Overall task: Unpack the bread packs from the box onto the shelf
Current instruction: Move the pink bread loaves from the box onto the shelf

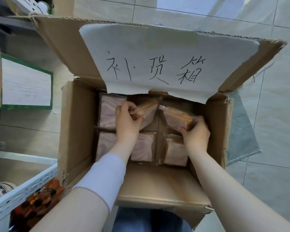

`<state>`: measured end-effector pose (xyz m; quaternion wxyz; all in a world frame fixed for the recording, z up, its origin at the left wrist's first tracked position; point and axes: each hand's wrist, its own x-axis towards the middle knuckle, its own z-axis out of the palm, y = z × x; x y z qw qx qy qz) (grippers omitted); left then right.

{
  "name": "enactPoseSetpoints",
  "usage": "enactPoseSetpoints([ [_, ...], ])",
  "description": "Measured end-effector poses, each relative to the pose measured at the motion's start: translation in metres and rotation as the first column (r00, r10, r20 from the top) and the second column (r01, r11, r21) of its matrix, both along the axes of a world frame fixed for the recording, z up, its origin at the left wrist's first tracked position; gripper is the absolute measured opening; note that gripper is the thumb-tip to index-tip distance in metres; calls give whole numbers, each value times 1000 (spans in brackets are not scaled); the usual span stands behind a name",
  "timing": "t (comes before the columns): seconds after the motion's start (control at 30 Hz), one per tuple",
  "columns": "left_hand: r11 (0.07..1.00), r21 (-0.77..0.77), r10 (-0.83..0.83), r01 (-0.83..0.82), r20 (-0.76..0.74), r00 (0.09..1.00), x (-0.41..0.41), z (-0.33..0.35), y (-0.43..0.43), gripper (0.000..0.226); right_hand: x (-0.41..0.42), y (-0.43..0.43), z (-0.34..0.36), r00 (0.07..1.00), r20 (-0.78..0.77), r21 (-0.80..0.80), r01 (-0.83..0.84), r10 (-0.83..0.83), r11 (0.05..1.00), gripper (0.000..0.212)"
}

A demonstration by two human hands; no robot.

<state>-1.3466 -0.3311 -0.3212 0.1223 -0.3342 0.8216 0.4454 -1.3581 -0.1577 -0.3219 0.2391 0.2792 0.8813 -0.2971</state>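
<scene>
An open cardboard box (77, 131) stood on a pale tiled floor (274, 114), its far flap raised and carrying a white paper sheet (157, 61) with hand-written black characters. Inside, clear-wrapped bread packs lay flat in rows across the bottom; one flat pack (107, 113) sat in the far left corner.

The left hand (126, 122) had its grip closed on a tilted bread pack (146, 108) lifted above the layer. The right hand (195, 133) had its grip closed on a second tilted pack (177, 117), just beside the first, near the box's right wall.

To the left, a white perforated metal shelf (23, 190) ran along the box, with an orange-brown wrapped item (38, 203) on it. Farther left leaned a green-framed white board (26, 84). A grey woven sack (241, 131) lay on the tiles right of the box.
</scene>
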Motion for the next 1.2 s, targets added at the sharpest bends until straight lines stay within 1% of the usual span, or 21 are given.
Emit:
enactPoseSetpoints([
  [0.1, 995, 81, 59, -53, -80, 995, 19, 23, -6, 36, 7, 4, 30, 992, -115, -97, 40, -51, 994, 42],
  [0.17, 985, 104, 147, -135, -118, 982, 32, 45, -12, 36, 14, 6, 51, 985, -169, -147, 23, -48, 989, 43],
  [0.23, 965, 127, 246, -227, -157, 956, 49, 74, -19, 38, 24, 7, 74, 981, -189, -189, 9, -45, 982, 48],
  [0.37, 905, 219, 411, -364, -228, 883, 91, 144, -35, 35, 56, 8, 129, 991, -133, -267, -39, 4, 963, 50],
  [0.43, 867, 247, 487, -433, -238, 840, 119, 184, -43, 32, 78, 5, 160, 998, -48, -341, -46, 32, 939, 60],
  [0.5, 824, 235, 564, -516, -252, 786, 155, 225, -52, 34, 104, 1, 194, 997, 30, -433, -56, 77, 900, 69],
  [0.6, 757, 256, 654, -602, -320, 686, 215, 291, -65, 32, 146, -14, 256, 984, 104, -599, -55, 145, 799, 59],
  [0.67, 724, 262, 686, -639, -374, 624, 260, 338, -77, 29, 177, -26, 300, 974, 143, -700, -27, 177, 714, 58],
  [0.7, 712, 261, 694, -652, -399, 599, 284, 361, -84, 29, 193, -35, 322, 968, 145, -726, -37, 205, 687, 58],
  [0.73, 704, 254, 697, -663, -423, 579, 310, 385, -92, 30, 210, -44, 344, 961, 138, -739, -63, 241, 671, 56],
  [0.8, 696, 231, 690, -680, -477, 544, 364, 431, -109, 27, 247, -64, 388, 947, 122, -770, -100, 298, 630, 46],
  [0.83, 687, 215, 685, -694, -512, 519, 393, 454, -118, 25, 265, -76, 406, 937, 112, -793, -117, 331, 598, 40],
  [0.93, 633, 181, 671, -752, -613, 417, 480, 514, -146, 28, 326, -113, 459, 887, 45, -841, -214, 460, 496, 36],
  [0.97, 608, 182, 671, -773, -639, 377, 510, 531, -157, 27, 347, -128, 473, 871, 27, -862, -229, 490, 453, 33],
  [1.07, 543, 194, 654, -817, -707, 267, 604, 577, -190, 11, 417, -174, 513, 816, -20, -910, -254, 577, 328, 22],
  [1.13, 502, 205, 651, -840, -729, 211, 670, 601, -211, 13, 467, -211, 537, 755, -72, -923, -299, 652, 244, 25],
  [1.2, 466, 188, 643, -864, -743, 185, 740, 616, -235, 11, 519, -250, 554, 682, -137, -930, -338, 718, 144, 43],
])
